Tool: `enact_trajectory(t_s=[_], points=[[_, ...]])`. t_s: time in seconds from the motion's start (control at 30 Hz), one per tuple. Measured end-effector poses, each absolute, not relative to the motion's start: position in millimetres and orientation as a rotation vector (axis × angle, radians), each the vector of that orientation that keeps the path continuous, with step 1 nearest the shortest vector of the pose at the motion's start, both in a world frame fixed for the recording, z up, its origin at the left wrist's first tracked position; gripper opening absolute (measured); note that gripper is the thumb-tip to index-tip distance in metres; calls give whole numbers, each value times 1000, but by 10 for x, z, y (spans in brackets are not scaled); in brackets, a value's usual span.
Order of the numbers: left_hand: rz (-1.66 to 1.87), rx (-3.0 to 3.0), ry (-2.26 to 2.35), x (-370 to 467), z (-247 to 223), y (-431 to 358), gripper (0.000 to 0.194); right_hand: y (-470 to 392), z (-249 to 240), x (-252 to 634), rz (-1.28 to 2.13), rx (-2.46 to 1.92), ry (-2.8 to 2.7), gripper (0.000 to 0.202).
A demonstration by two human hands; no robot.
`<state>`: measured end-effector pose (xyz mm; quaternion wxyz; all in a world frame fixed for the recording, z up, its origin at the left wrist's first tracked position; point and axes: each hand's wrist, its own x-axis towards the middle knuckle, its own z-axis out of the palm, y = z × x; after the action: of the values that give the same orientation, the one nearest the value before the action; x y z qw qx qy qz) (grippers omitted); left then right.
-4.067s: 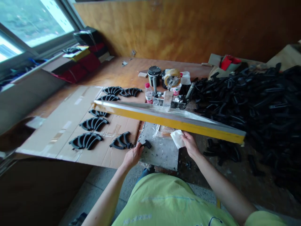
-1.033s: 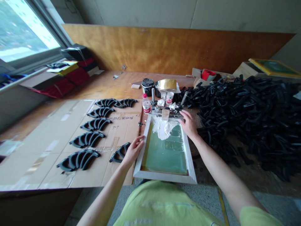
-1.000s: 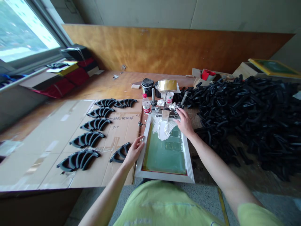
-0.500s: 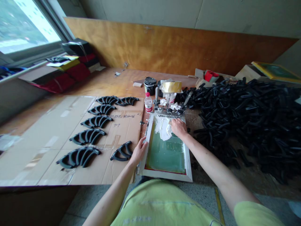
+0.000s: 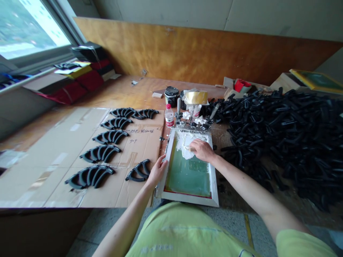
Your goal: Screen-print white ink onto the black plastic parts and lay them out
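Note:
A screen-printing frame (image 5: 188, 198) with green mesh lies flat at the table's near edge. White ink (image 5: 183, 140) is smeared across its far end. My left hand (image 5: 158, 170) grips the frame's left rail. My right hand (image 5: 202, 150) is closed over a squeegee, mostly hidden, at the edge of the white ink. A black curved plastic part (image 5: 139, 170) lies on the cardboard just left of my left hand.
Several fanned black parts (image 5: 100, 153) lie in a row on flattened cardboard (image 5: 53, 157). A big heap of black parts (image 5: 284, 121) fills the right. Beyond the frame stand a small bottle (image 5: 169, 117), a black can (image 5: 171, 94) and a tape roll (image 5: 196, 97).
The raised frame has come down flat. My right hand let go of the white rag, reached to the frame's far end and drew toward me over the ink. My left hand holds the rail.

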<state>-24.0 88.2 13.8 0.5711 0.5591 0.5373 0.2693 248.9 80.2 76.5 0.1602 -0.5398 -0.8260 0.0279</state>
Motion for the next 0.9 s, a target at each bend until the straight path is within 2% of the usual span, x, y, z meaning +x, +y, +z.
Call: enact_trajectory(t_s=[0.13, 0.3, 0.47, 0.57, 0.7, 0.8, 0.9], points=[[651, 1259, 1247, -223, 208, 877, 66, 623, 573, 2426, -2, -1419, -2380, 24], [664, 1202, 1233, -220, 313, 863, 67, 715, 717, 2475, 124, -1462, -2276, 13], [686, 1105, 1175, -264, 761, 879, 69, 1372, 1035, 2741, 129, -1711, -1986, 51], [741, 1001, 1096, -200, 1120, 979, 61, 1446, 1042, 3197, 195, -1816, -1670, 41], [1047, 972, 895, 67, 1523, 1248, 51, 1050, 738, 3594, 238, -2045, -1314, 29], [1137, 924, 824, 272, 1671, 1406, 47, 721, 414, 3399, 347, -2043, -1473, 22], [1158, 838, 882, 389, 1548, 1312, 45, 552, 241, 2994, 354, -1883, -1801, 23]])
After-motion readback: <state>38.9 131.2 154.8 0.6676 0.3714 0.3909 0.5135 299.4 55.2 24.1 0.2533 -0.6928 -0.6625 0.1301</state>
